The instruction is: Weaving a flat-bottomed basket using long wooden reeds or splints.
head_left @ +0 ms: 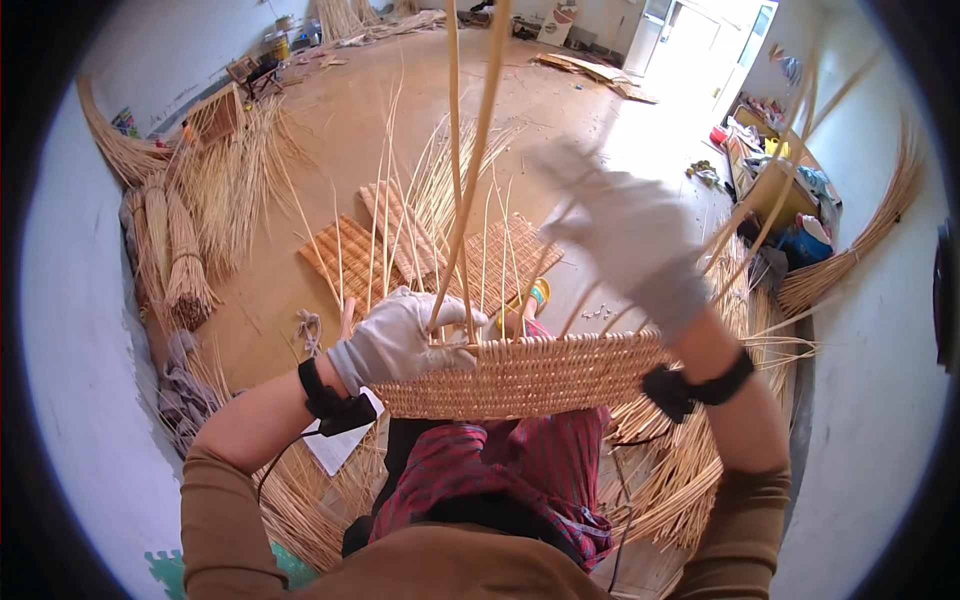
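Note:
A woven wicker panel [530, 375] stands across my lap, its long upper edge level with my hands. Upright willow rods [457, 130] rise from that edge, some tall and thick. My left hand [400, 335], in a pale work glove, is closed over the upper edge near the panel's left end, beside the thick rods. Above the right end, my gloved right hand [635, 235] is raised and smeared by motion. Its fingers are too blurred to show whether they hold anything. More rods [775, 200] slant up and right behind that hand.
Finished woven panels [345, 260] lie on the floor ahead, with a yellow shoe [537, 292] near them. Bundles of rods [187, 265] lean along the left wall. Loose rods [690, 480] spread beside my right leg. A cluttered wooden crate [785, 195] stands by the right wall.

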Demonstrator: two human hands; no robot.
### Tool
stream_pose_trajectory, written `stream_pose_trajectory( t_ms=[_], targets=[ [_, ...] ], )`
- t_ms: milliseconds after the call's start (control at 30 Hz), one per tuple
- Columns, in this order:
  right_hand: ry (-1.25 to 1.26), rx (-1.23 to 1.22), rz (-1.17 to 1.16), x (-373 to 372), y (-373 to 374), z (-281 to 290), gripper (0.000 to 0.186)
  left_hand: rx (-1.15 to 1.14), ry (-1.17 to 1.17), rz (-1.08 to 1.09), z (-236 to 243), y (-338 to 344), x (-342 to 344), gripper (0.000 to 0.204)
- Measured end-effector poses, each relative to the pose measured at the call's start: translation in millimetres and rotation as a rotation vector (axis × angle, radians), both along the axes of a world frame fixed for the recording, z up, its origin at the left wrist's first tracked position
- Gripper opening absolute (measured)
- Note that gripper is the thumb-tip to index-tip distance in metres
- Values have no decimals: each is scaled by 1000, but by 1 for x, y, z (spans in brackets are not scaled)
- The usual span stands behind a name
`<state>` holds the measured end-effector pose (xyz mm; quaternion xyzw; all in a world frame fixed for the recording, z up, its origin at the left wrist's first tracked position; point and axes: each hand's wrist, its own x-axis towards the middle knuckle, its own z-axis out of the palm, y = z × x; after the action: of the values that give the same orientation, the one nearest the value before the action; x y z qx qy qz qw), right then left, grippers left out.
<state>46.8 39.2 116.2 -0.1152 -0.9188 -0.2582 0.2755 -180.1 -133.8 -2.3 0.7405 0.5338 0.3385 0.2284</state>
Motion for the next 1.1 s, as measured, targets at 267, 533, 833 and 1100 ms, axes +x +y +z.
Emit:
stream_pose_trajectory(
  t_ms=[267, 533, 833, 1100],
  targets=[
    [401, -218, -812, 144, 64, -7, 28, -65, 106, 34, 5, 2, 8, 44],
    [380, -1254, 667, -23, -97, 36, 77, -94, 85, 106, 3, -2, 6, 44],
    [1390, -1645, 240, 89, -71, -194, 16, 65, 75, 92, -2, 0, 6, 43],
    [1330, -1612, 388, 94, -66, -198, 18, -176, 117, 87, 13, 30, 32, 43]
  ],
)
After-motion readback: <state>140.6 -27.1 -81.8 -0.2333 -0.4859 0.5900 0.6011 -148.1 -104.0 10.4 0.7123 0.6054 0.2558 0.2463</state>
